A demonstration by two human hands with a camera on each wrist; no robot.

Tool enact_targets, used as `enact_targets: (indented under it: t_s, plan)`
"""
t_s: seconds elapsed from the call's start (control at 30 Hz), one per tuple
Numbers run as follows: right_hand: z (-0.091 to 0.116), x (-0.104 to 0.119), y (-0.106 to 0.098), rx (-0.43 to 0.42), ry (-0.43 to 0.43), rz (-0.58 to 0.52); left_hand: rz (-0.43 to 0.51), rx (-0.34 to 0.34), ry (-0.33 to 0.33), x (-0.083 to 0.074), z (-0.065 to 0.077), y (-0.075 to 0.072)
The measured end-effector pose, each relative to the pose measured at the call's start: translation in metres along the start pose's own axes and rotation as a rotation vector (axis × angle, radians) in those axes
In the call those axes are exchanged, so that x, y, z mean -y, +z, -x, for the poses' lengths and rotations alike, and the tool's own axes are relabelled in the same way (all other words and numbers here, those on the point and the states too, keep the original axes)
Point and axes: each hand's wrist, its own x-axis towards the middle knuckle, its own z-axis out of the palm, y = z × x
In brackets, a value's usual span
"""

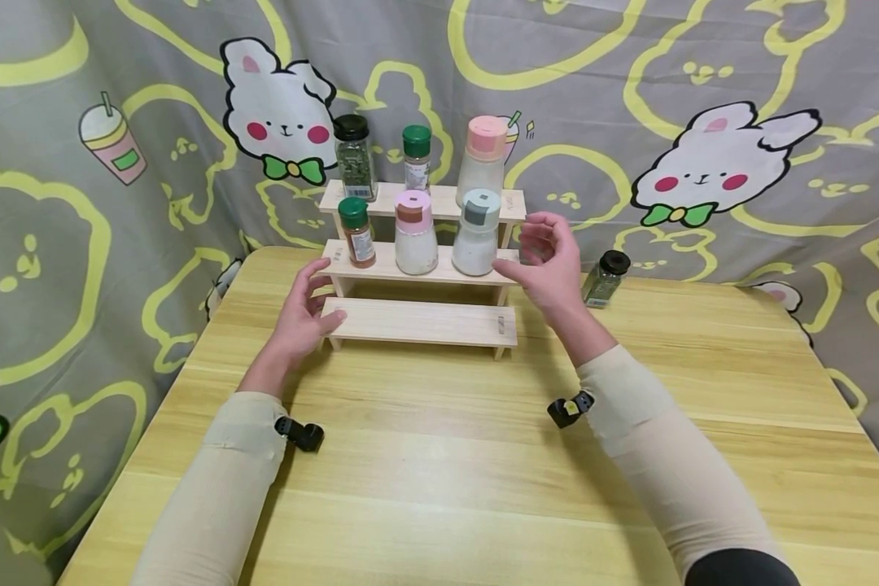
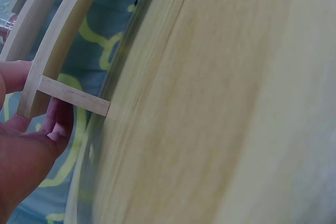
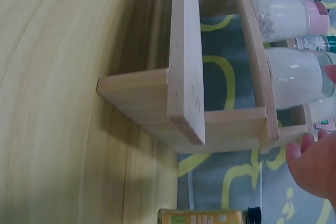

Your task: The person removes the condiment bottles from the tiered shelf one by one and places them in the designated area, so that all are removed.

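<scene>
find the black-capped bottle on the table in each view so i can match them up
Head: the bottle is right of centre, to the right of the wooden rack.
Left wrist: not in it.
Right wrist: the bottle is at the bottom edge, partly cut off.
Shared landmark: the wooden rack, in all three.

Wooden rack [image 3: 186, 61] partly beyond both wrist views' edges
</scene>
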Motion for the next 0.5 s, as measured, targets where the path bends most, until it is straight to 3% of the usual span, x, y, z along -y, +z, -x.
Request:
enact_targets:
  t_s: [0.2,0.5]
  plan:
    - [-0.002,0.002,0.010,0.022,0.006,0.002,-0.001,-0.004,-0.002,0.000,0.000,0.000]
    - [-0.004,0.000,0.019,0.044,0.003,0.021,0.016,-0.011,0.004,0.027,-0.012,-0.006]
